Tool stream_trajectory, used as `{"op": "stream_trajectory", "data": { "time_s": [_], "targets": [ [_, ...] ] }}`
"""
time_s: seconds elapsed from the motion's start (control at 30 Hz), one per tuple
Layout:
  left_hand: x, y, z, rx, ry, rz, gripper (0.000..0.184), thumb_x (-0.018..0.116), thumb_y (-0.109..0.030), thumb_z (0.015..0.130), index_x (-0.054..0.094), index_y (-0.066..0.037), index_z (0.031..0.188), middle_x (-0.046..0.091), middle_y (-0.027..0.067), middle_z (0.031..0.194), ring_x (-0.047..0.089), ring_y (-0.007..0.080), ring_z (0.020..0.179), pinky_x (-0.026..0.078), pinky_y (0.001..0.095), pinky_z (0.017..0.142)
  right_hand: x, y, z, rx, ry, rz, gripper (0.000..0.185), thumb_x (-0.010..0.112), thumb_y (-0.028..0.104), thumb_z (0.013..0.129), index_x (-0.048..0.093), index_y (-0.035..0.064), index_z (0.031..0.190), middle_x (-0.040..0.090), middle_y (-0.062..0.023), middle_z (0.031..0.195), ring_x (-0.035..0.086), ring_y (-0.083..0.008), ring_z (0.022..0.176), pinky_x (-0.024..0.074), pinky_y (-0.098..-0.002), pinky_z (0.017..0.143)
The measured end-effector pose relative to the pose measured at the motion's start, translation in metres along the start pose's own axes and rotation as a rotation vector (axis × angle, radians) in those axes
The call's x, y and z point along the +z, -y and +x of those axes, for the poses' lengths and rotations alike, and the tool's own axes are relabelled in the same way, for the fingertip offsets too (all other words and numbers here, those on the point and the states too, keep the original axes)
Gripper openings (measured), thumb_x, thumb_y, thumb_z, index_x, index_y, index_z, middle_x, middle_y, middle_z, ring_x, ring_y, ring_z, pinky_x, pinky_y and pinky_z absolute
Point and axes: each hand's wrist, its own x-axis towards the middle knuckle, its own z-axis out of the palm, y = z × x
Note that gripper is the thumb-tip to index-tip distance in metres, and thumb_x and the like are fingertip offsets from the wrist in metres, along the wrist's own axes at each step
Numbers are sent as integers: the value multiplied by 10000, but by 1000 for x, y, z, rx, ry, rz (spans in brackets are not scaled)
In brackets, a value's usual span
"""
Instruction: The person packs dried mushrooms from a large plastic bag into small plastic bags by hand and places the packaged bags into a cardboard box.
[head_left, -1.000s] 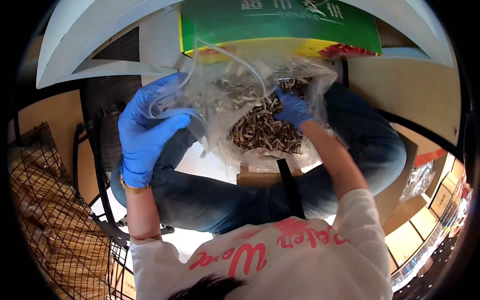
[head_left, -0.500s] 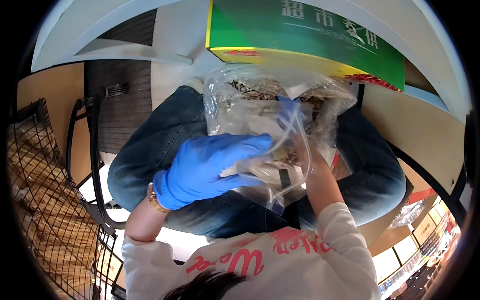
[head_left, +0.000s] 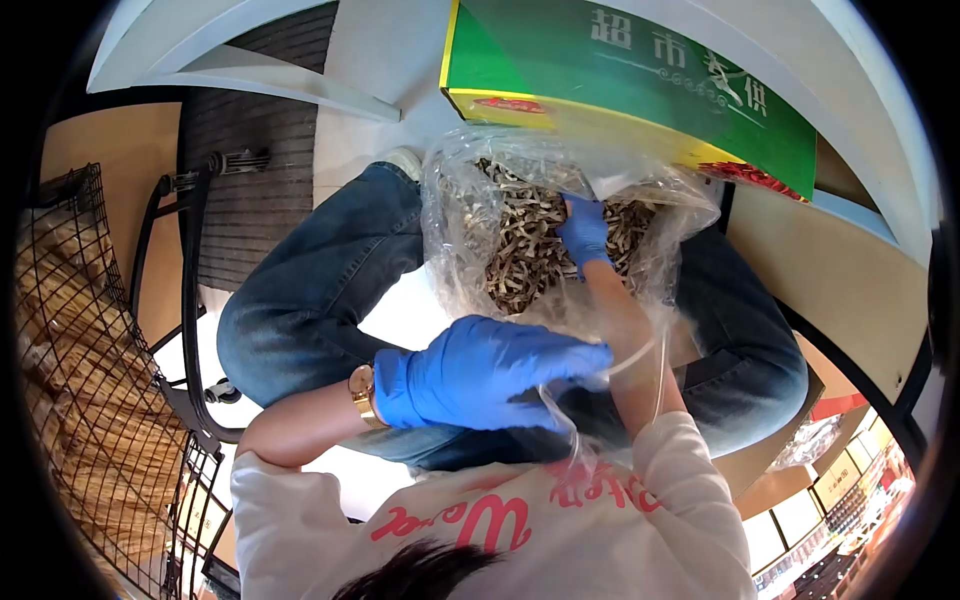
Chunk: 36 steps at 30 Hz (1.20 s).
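A large clear plastic bag stands open between my knees, full of curled, brown-and-pale dried strips. My right hand, in a blue glove, reaches down into it among the strips. Its fingertips are partly hidden, so any grip is unclear. Nearer my chest, my left hand, also gloved in blue, pinches the edge of a smaller clear zip bag. The mouth of that bag hangs loosely around my right forearm. A gold watch sits on my left wrist.
A green and yellow carton stands just beyond the large bag, under a white frame. On the left is a black wire basket holding long tan stalks. A dark ribbed mat lies at the far left.
My left hand has drawn back towards my chest with the zip bag, uncovering the dried strips. My right hand now shows plainly inside the large bag. The view has shifted slightly.
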Motion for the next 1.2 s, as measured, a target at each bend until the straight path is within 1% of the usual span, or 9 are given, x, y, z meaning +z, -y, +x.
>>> {"op": "stream_trajectory", "data": {
  "time_s": [0.03,0.1,0.37,0.5,0.67,0.9,1.0,1.03,1.2],
  "targets": [
    [-8,-8,1,-152,94,-11,597,742,-370,739,537,-103,1232,604,73,1214,651,253,949,531,302,746,-4,-2,-2,-3,-5,-4,330,544,96,831,559,71,1160,612,-175,1022,527,-399,1010,482,-432,837],
    [-5,-2,1,-131,25,47,605,757,-350,728,535,-100,1232,602,76,1219,643,252,973,529,303,764,-13,-5,-8,-149,-197,-31,556,693,56,684,542,83,1219,566,-144,1201,554,-302,1070,500,-407,848],
    [-15,-3,5,-117,-117,74,547,805,-216,699,572,-27,1156,605,118,1210,607,253,1082,481,319,915,-118,42,-76,-156,-244,904,446,685,64,735,547,50,1159,593,-115,1060,564,-248,977,498,-358,791],
    [-27,-15,7,-55,-173,93,540,816,-175,687,578,-5,1141,617,133,1188,607,247,1090,477,326,919,-137,59,-95,2,-273,1142,393,681,68,761,549,34,1130,607,-101,990,569,-221,930,497,-333,762],
    [-35,-24,6,-160,-221,310,494,798,-192,706,594,-12,1118,629,127,1165,626,243,1048,487,309,890,-61,10,-101,416,-430,1382,514,742,-4,697,508,36,1153,572,-54,1028,544,-161,902,492,-285,726],
    [-16,-1,0,-183,-219,522,486,736,-334,756,561,-94,1140,625,81,1160,632,270,973,526,321,790,-126,34,-158,351,-702,1561,526,678,-112,707,437,65,1140,597,-88,1083,606,-172,946,512,-296,807],
    [-4,11,-1,-143,-220,598,480,722,-358,762,556,-104,1133,614,72,1181,639,266,942,536,321,741,-172,48,-184,420,-693,1302,654,708,-95,703,387,63,1250,581,-97,1135,593,-193,1011,506,-324,856],
    [-3,12,-1,-149,-226,597,480,722,-358,762,556,-104,1133,614,72,1181,639,266,942,536,321,741,-179,52,-193,320,-781,1282,673,750,-1,714,404,-8,1291,540,-97,1250,534,-195,1095,404,-318,971],
    [2,20,1,-154,-177,662,545,703,-383,771,513,-116,1207,567,78,1256,645,255,928,541,319,693,-232,57,-209,242,-938,958,683,699,-45,755,356,9,1343,500,-126,1271,530,-221,1109,445,-336,944]
  ]
}}
